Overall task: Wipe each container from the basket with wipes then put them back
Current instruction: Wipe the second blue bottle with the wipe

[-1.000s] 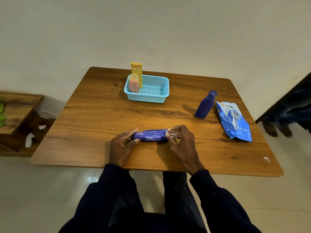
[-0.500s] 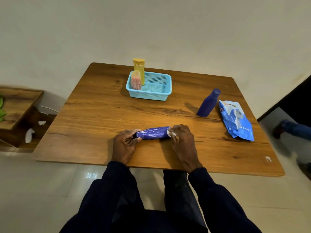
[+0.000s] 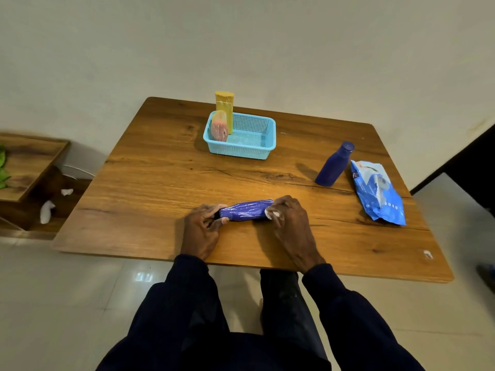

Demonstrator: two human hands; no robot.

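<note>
Holding purple bottle flat on the bench, near edge. My left hand pinches its cap end; right hand closed on white wipe at its base. Basket far side, yellow container and pink container inside. Second purple bottle upright beside wipes pack.

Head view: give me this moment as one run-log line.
step: wiping | left hand: holds tube flat on table | right hand: wipe on tube | basket: two containers | bottle: out
</note>
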